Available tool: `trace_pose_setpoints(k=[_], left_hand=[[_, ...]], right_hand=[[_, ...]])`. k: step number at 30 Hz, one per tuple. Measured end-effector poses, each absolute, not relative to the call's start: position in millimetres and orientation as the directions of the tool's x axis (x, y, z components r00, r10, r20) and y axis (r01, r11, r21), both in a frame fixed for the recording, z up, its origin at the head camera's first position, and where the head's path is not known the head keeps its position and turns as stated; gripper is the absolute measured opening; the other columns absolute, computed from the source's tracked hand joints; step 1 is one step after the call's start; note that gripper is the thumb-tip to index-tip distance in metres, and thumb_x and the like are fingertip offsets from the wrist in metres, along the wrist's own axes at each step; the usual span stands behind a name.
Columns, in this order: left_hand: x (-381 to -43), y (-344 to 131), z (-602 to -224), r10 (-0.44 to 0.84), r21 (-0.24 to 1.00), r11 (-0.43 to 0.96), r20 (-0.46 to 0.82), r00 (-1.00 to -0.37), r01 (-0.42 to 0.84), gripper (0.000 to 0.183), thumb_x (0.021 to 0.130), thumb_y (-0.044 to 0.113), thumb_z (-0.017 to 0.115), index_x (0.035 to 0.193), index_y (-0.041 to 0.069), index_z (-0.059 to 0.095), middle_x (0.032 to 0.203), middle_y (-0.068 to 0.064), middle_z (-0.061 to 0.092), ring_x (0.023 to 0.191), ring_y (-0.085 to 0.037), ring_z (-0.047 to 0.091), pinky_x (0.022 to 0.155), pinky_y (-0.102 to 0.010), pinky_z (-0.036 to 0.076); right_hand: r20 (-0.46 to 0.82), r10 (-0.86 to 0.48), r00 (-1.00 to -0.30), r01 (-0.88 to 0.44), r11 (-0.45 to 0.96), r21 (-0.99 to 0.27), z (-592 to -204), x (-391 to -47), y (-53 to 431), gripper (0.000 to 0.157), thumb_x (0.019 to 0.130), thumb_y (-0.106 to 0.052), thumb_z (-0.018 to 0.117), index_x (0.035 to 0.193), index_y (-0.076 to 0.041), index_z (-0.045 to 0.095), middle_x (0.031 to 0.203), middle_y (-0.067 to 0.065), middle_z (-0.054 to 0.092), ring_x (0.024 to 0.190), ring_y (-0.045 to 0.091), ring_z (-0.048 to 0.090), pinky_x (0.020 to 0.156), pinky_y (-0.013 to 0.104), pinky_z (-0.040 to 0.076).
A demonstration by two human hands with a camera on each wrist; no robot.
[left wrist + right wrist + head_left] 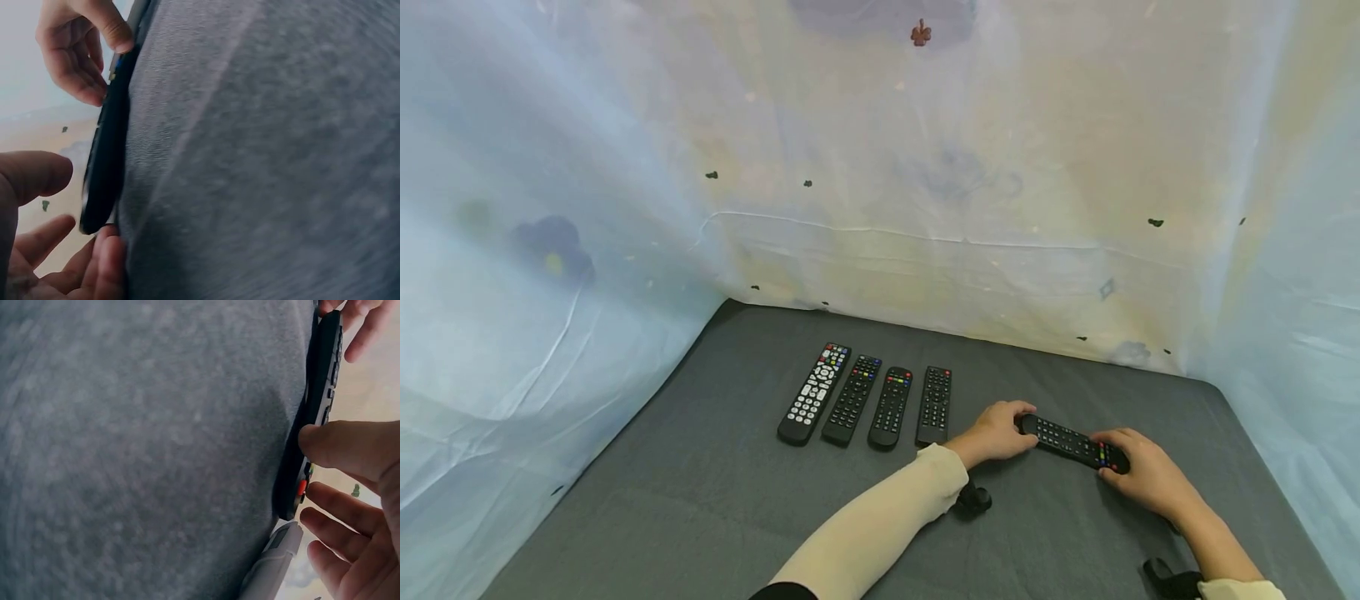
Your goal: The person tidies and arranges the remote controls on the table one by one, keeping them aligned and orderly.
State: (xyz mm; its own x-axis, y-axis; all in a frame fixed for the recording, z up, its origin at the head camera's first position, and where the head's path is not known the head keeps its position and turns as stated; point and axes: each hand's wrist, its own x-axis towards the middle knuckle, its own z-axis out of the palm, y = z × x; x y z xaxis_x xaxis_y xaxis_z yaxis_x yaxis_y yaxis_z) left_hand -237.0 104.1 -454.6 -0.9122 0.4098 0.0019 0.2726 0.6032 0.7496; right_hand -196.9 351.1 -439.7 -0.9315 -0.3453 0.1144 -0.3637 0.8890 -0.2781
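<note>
A black remote control (pixel 1071 442) lies slantwise on the grey surface, between my two hands. My right hand (pixel 1150 475) pinches its right end, near the coloured buttons; in the right wrist view the thumb (pixel 331 447) presses its side edge. At the other end is my left hand (pixel 1000 433). The left wrist view shows the left thumb (pixel 37 176) apart from the remote, with fingertips (pixel 109 256) close by its tip; whether they touch it I cannot tell.
Left of my hands, several black remotes lie side by side: one with white buttons (pixel 815 392), then others (pixel 852 400), (pixel 891 408), (pixel 934 404). A pale curtain (pixel 925 275) borders the grey table (pixel 700 500). A light grey object (pixel 272 562) shows below the remote's end.
</note>
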Motion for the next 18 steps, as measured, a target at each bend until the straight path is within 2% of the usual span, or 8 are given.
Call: trace_pose_setpoints(k=[5,12,18], left_hand=[[-237,106,-465,0.366,0.737,0.621,0.029,-0.930,0.267,0.049,0.087,0.027,0.070,0.135,0.023,0.056,0.112,0.005,0.061,0.082,0.002,0.054,0.072,-0.015,0.045],[-237,109,-470,0.337,0.728,0.633,0.047,-0.940,0.264,0.045,0.088,0.026,0.068,0.132,0.026,0.059,0.097,0.007,0.059,0.078,0.003,0.052,0.068,-0.014,0.042],[-236,110,-467,0.316,0.732,0.638,0.033,-0.948,0.238,0.039,0.088,0.024,0.068,0.126,0.028,0.063,0.096,0.007,0.059,0.077,0.002,0.052,0.066,-0.015,0.041]], right_hand=[[0.105,-0.346,-0.933,-0.361,0.887,-0.288,-442,-199,351,0.046,0.074,-0.009,0.078,0.117,-0.003,0.064,0.117,0.024,0.060,0.106,0.046,0.057,0.084,0.061,0.045],[0.099,-0.356,-0.929,-0.369,0.881,-0.296,-442,-202,352,0.045,0.074,-0.008,0.077,0.117,-0.002,0.063,0.116,0.024,0.062,0.106,0.046,0.058,0.084,0.059,0.046],[0.064,-0.355,-0.933,-0.357,0.882,-0.307,-441,-205,352,0.045,0.075,-0.008,0.078,0.117,-0.002,0.063,0.114,0.025,0.063,0.105,0.046,0.059,0.083,0.059,0.046]])
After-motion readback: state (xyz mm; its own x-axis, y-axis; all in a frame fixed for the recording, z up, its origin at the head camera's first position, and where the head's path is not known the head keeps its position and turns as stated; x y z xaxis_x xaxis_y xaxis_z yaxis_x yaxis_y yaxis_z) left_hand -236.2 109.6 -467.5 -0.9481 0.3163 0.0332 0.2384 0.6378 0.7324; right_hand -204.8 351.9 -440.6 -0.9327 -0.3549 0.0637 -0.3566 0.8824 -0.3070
